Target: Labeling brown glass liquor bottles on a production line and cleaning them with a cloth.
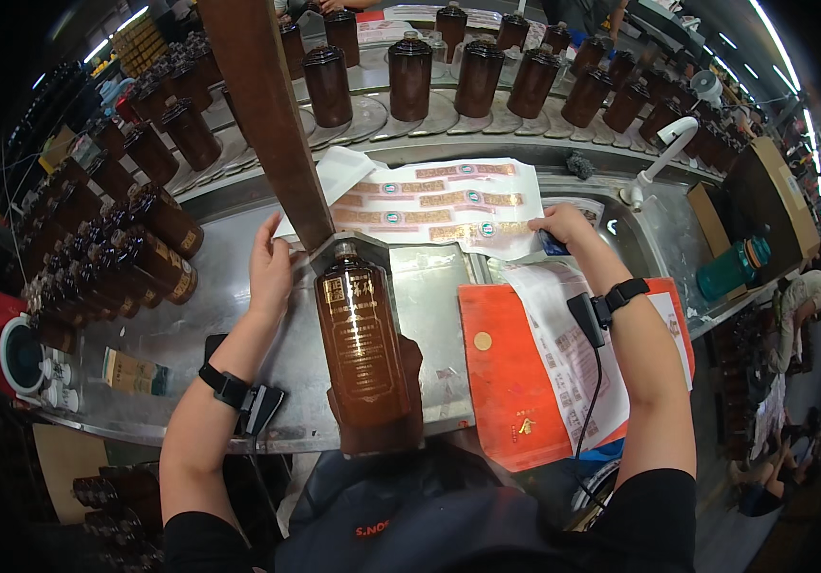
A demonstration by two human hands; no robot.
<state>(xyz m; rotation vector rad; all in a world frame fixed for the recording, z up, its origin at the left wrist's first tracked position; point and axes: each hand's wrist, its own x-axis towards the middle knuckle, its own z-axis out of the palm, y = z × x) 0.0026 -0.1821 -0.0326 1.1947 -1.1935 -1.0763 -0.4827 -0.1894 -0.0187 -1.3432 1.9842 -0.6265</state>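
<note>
Across the steel table (229, 310): label sheet (429, 215) spread beyond the bottle, printed strips still on it; those look left to use.
Brown bottle (364, 334): neck away from the person, gold-printed face showing, no strip visible there.
Right hand (568, 225): partly curled, fingertips touching the sheet's right edge; grip unclear.
Left hand (273, 265): loosely curled at its left edge; cannot tell if holding.

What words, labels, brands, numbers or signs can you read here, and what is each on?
Wording isn't copied; only its place is given.
Brown bottle: large gold characters; finer gold lines too small to read.
Label sheet: print and round emblems, too small.
Orange sheet: gold mark near the lower edge.
White paper on it: small print, unreadable.
Dark clothing: reddish letters.
Bottles at left: gold print, too small.
</note>
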